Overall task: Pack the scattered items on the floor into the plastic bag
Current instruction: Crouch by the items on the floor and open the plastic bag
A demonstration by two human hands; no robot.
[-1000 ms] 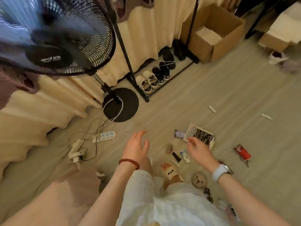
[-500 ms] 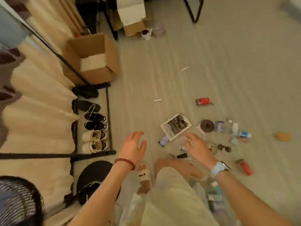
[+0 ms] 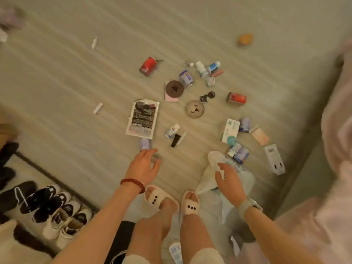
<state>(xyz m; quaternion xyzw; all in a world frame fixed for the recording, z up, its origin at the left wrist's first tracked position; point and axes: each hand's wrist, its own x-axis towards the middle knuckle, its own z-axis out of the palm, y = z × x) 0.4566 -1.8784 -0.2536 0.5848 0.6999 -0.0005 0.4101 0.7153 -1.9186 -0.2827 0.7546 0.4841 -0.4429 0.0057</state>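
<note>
The plastic bag (image 3: pixel 230 180) is seen lying crumpled on the floor (image 3: pixel 266 35) just ahead of the right slipper (image 3: pixel 190 203), with its pale printed edge under the right hand (image 3: pixel 229 180), whose fingers are spread and relaxed over it; whether it is touched cannot be told. The left hand (image 3: pixel 142 166) is held open with nothing in it, near a small lilac packet (image 3: pixel 145 143). Further out, a black-printed sachet (image 3: pixel 142 119), a round face-printed disc (image 3: pixel 194 109), two red cans (image 3: pixel 148 66), a white box (image 3: pixel 230 130) and small tubes are scattered. Shoes (image 3: pixel 55 208) are lined along the left edge.
</note>
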